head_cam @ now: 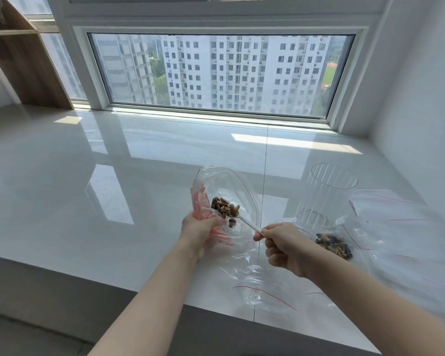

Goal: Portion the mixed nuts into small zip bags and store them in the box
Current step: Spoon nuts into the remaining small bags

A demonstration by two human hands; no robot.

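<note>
One small zip bag (226, 199) is being held up open over the white counter (88, 176) by the left hand (199, 231), which is gripping its left edge. One white spoon (238, 217), full of mixed nuts (225, 207), is being pinched by the right hand (284, 246); its bowl is pointing far and left into the bag. One clear ribbed box (326, 194) is standing at the right, with a second nut bag (335, 246) lying near it.
</note>
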